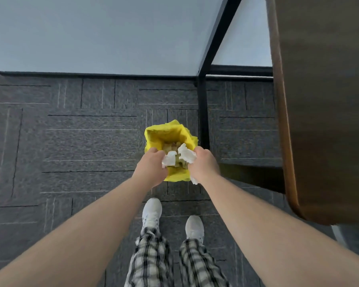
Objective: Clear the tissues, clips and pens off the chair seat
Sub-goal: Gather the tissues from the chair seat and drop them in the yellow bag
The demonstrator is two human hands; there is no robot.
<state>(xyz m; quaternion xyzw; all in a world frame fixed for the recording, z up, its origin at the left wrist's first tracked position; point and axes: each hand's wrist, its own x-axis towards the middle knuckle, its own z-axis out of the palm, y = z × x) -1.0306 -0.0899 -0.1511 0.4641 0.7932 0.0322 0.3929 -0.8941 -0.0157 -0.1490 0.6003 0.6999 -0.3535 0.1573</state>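
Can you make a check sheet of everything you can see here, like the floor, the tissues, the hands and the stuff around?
Surface: dark grey carpet tiles; the chair seat is not in view.
Job's things: white tissue in the left hand, white tissue in the right hand, both over the bin; clips and pens, nothing seen.
Clutter: yellow-lined bin already holds crumpled scraps.
Grips: left hand shut on its tissue; right hand shut on its tissue.
Cables: nothing seen.
Surroundings: black table leg beside the bin, wooden tabletop at right, pale wall, white shoes on the carpet.
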